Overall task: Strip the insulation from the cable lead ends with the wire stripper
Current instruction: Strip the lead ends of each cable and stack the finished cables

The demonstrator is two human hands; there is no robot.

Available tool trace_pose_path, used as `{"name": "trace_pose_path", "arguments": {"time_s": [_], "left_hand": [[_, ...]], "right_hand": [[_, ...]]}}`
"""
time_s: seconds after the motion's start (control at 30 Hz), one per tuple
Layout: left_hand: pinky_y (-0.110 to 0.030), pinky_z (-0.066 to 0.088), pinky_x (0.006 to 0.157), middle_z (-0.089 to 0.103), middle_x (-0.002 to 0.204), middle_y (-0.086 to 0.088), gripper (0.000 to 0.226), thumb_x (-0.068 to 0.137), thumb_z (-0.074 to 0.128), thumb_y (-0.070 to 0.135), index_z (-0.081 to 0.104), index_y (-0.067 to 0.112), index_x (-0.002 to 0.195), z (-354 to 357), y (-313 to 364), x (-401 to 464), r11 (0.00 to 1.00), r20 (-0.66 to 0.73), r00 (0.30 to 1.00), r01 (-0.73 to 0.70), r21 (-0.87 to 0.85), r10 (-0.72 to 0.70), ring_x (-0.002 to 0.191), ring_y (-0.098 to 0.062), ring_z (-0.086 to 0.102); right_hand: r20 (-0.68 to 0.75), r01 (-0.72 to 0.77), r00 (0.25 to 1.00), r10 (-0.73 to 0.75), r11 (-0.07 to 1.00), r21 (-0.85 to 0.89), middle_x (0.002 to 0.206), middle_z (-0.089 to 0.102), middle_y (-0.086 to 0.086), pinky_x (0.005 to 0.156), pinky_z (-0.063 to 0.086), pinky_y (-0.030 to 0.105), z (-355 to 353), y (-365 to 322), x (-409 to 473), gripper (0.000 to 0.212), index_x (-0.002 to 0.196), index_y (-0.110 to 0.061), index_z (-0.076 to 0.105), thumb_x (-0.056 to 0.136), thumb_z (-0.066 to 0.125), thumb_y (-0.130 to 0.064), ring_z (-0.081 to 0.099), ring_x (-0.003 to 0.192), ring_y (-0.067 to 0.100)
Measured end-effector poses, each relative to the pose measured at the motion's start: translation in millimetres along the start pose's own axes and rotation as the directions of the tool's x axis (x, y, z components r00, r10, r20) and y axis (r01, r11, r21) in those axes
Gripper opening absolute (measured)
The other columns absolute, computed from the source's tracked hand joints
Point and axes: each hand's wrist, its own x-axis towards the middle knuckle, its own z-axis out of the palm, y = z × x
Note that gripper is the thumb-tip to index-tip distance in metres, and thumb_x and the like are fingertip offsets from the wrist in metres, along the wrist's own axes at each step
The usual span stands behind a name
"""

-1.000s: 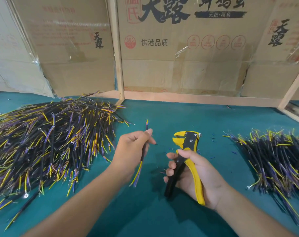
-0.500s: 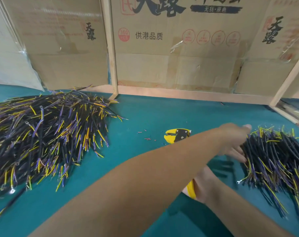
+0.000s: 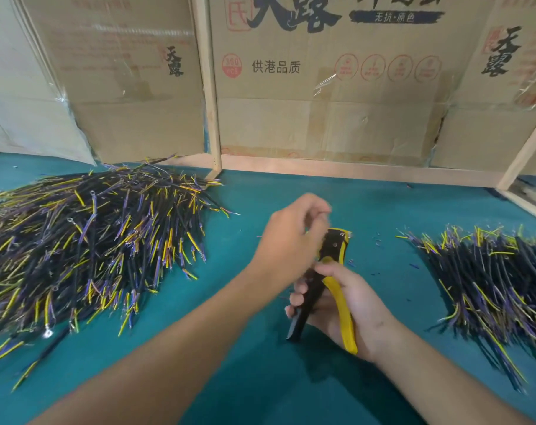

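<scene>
My right hand [image 3: 357,305] grips the black and yellow handles of the wire stripper [image 3: 335,245], whose jaws point away from me. Just left of the stripper's head, my left hand [image 3: 291,237] hovers blurred, fingers loosely curled; I see no cable in it. A large pile of black cables with yellow and purple leads [image 3: 92,250] lies on the left of the teal table [image 3: 260,378]. A smaller pile of the same cables [image 3: 499,277] lies on the right.
Cardboard boxes [image 3: 321,87] behind a wooden frame [image 3: 211,118] close off the far edge of the table. Small bits of stripped insulation [image 3: 377,240] are scattered on the mat between the stripper and the right pile.
My left hand held a cable, reached across to the right pile, and has come back without it to the stripper's head. The right hand kept the stripper.
</scene>
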Motion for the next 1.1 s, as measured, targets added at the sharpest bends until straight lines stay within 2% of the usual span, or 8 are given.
{"name": "trace_pose_path", "arguments": {"time_s": [0.1, 0.23, 0.37, 0.5, 0.67, 0.97, 1.03, 1.1], "left_hand": [[-0.028, 0.047, 0.081, 0.067, 0.095, 0.008, 0.013, 0.094, 0.058, 0.012, 0.064, 0.017, 0.104, -38, -43, -15, 0.943, -0.075, 0.996, -0.013, 0.333, 0.04, 0.09, -0.005, 0.06], [-0.048, 0.047, 0.087, 0.063, 0.114, -0.013, 0.037, 0.083, 0.053, -0.005, 0.063, 0.009, 0.116, -108, -89, -15, 0.632, -0.274, 0.957, 0.153, 0.759, 0.097, 0.102, -0.038, 0.055], [-0.049, 0.037, 0.097, 0.055, 0.135, -0.011, 0.048, 0.088, 0.05, 0.001, 0.057, 0.017, 0.133, -135, -111, -16, 0.445, -0.351, 0.933, 0.351, 0.824, -0.086, 0.119, -0.04, 0.046], [-0.044, 0.033, 0.099, 0.064, 0.117, -0.01, 0.031, 0.097, 0.041, 0.026, 0.067, 0.012, 0.106, -125, -113, -17, 0.298, -0.282, 0.941, 0.328, 0.896, -0.187, 0.121, -0.035, 0.048], [-0.045, 0.025, 0.11, 0.057, 0.132, -0.004, 0.033, 0.098, 0.038, 0.033, 0.061, 0.025, 0.12, -120, -118, -17, 0.217, -0.23, 0.943, 0.284, 0.934, -0.242, 0.134, -0.031, 0.037], [-0.045, 0.036, 0.094, 0.062, 0.111, -0.018, 0.034, 0.098, 0.042, 0.025, 0.066, 0.002, 0.102, -109, -94, -8, 0.25, -0.397, 0.904, 0.426, 0.87, -0.159, 0.107, -0.038, 0.054], [-0.045, 0.039, 0.089, 0.06, 0.109, -0.02, 0.027, 0.096, 0.047, 0.018, 0.066, -0.001, 0.098, -111, -88, -7, 0.358, -0.433, 0.896, 0.437, 0.825, -0.096, 0.101, -0.039, 0.056], [-0.042, 0.043, 0.082, 0.062, 0.107, -0.018, 0.019, 0.094, 0.051, 0.011, 0.067, 0.001, 0.095, -115, -83, -8, 0.571, -0.445, 0.895, 0.384, 0.726, -0.036, 0.093, -0.036, 0.06]], "right_hand": [[0.035, 0.013, 0.999, -0.012, 0.999, -0.033, 0.073, 0.05, 0.011, 0.069, 0.057, 0.043, -1, -1, -1, 0.03, 0.1, -0.003, 0.059, 0.083, 0.062, -0.027, 0.05, 0.065, 0.027], [0.031, 0.016, 0.999, -0.015, 0.999, -0.032, 0.075, 0.051, 0.012, 0.068, 0.055, 0.045, 0, 0, -2, 0.032, 0.104, -0.002, 0.058, 0.083, 0.063, -0.026, 0.05, 0.066, 0.028], [0.044, 0.04, 0.998, -0.038, 0.998, -0.043, 0.077, 0.05, 0.012, 0.068, 0.054, 0.045, 0, 0, -3, 0.031, 0.104, -0.002, 0.06, 0.086, 0.063, -0.026, 0.05, 0.067, 0.029], [0.033, 0.035, 0.999, -0.034, 0.998, -0.043, 0.077, 0.05, 0.013, 0.068, 0.054, 0.046, -1, -1, -1, 0.032, 0.105, -0.001, 0.06, 0.085, 0.063, -0.026, 0.05, 0.066, 0.029], [0.042, 0.043, 0.998, -0.041, 0.998, -0.044, 0.076, 0.05, 0.013, 0.067, 0.055, 0.046, -1, 1, 0, 0.031, 0.103, -0.001, 0.06, 0.084, 0.064, -0.026, 0.051, 0.066, 0.029], [0.049, 0.039, 0.998, -0.037, 0.998, -0.048, 0.077, 0.05, 0.013, 0.069, 0.055, 0.046, 0, 0, 1, 0.029, 0.101, -0.002, 0.061, 0.085, 0.063, -0.026, 0.051, 0.066, 0.029], [0.049, 0.035, 0.998, -0.032, 0.998, -0.047, 0.077, 0.05, 0.013, 0.069, 0.055, 0.046, 0, 0, 1, 0.029, 0.1, -0.002, 0.062, 0.084, 0.064, -0.026, 0.051, 0.065, 0.029], [0.046, 0.031, 0.998, -0.029, 0.999, -0.043, 0.077, 0.05, 0.013, 0.069, 0.055, 0.047, 0, 0, 2, 0.03, 0.101, -0.002, 0.061, 0.084, 0.064, -0.026, 0.051, 0.065, 0.029]]}}
